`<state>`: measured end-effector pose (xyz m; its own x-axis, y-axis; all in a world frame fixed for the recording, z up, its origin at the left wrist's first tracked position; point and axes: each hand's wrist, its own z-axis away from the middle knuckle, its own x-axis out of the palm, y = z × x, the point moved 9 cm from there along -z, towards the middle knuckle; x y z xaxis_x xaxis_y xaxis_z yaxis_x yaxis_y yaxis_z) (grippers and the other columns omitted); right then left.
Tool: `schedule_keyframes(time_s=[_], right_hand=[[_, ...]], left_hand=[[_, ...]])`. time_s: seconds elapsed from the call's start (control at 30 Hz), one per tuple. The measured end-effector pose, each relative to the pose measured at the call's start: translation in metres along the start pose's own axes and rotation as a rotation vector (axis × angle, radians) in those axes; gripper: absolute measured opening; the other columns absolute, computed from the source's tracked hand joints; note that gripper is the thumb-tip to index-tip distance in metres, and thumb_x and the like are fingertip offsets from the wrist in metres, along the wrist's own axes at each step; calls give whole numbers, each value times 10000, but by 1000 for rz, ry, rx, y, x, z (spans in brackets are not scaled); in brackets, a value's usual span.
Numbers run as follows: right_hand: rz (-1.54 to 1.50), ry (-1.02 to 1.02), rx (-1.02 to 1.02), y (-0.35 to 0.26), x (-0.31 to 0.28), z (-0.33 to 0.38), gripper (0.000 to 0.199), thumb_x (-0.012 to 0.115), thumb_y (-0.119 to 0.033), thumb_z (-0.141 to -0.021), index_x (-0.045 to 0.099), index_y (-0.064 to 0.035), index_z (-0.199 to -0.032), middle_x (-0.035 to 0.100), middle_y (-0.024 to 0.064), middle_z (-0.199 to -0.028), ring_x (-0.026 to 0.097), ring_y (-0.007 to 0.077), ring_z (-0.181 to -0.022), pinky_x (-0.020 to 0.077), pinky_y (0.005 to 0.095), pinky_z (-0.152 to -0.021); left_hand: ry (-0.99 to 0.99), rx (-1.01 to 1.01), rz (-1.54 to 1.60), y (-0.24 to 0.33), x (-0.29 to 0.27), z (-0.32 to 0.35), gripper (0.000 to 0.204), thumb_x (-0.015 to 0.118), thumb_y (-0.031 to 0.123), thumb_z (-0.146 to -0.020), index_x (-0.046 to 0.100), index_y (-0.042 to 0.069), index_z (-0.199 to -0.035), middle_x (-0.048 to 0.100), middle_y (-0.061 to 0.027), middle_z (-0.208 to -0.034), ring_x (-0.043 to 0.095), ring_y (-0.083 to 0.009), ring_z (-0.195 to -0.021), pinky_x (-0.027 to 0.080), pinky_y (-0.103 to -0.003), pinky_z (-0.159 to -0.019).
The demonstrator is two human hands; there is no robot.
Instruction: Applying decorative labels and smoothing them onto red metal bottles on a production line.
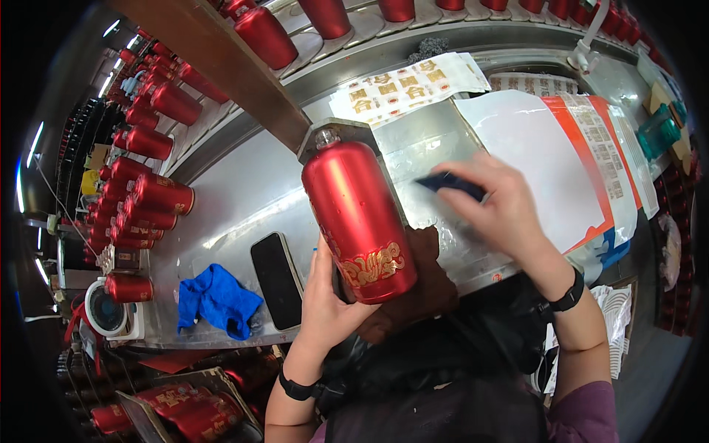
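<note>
A glossy red bottle with a clear glass neck and gold ornament near its base tilts over the metal worktop. My left hand is wrapped round its lower end from the left; some fingers are hidden behind it. To the bottle's right, my right hand pinches a small, flat, dark blue piece with a pointed end. It is apart from the bottle, and motion blurs it, so its exact kind is unclear. Below the bottle's right side lies a brown cloth.
A phone and a blue cloth lie left of the bottle. Sheets of gold stickers and a white sheet cover the right side. A brown post rises beyond. Red bottles stand along a conveyor; others crowd the left.
</note>
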<state>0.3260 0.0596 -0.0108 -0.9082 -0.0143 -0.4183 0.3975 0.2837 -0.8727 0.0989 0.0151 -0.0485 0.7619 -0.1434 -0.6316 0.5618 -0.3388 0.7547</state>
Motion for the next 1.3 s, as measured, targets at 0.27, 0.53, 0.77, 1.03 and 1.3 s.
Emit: schedule_keyframes(time_s=[0.27,0.53,0.77,1.03,1.3], right_hand=[[400,79,-210,-50,-5,-28,277,779,-72,-784,745,-134,-1051,610,68,-781,610,231,-770,475,356,-686],[276,-19,-214,-76,20,-19,300,770,-35,-777,737,-116,-1064,627,65,-811,608,211,-744,487,337,-701],[345,-45,-204,-95,39,-18,298,757,-1,-744,753,-87,-1029,637,64,-784,611,199,-728,484,323,-672],[357,-21,-165,-93,40,-15,271,754,-47,-771,725,-58,-1041,611,94,-780,602,234,-712,461,323,-647],[133,-15,-50,-67,50,12,252,752,-14,-778,733,-37,-1028,611,59,-780,577,150,-712,445,266,-663]], left_hand=[[30,-3,-262,34,-41,8,1107,886,206,-654,244,-50,-1519,506,-257,-1361,528,-407,-1226,449,-428,-1003],[107,7,-78,-2,-47,27,1163,900,245,-653,192,-41,-1530,489,-254,-1364,498,-436,-1259,447,-456,-1012],[43,-43,6,-23,-53,31,1051,901,192,-647,316,17,-1503,490,-215,-1411,477,-356,-1336,399,-416,-1083],[100,194,-467,23,-80,39,1102,895,200,-633,263,-73,-1493,418,-282,-1413,281,-566,-1387,306,-569,-1121],[102,-157,637,-49,-46,27,1033,800,287,-839,132,-75,-1540,397,-241,-1489,388,-298,-1408,318,-397,-1144]])
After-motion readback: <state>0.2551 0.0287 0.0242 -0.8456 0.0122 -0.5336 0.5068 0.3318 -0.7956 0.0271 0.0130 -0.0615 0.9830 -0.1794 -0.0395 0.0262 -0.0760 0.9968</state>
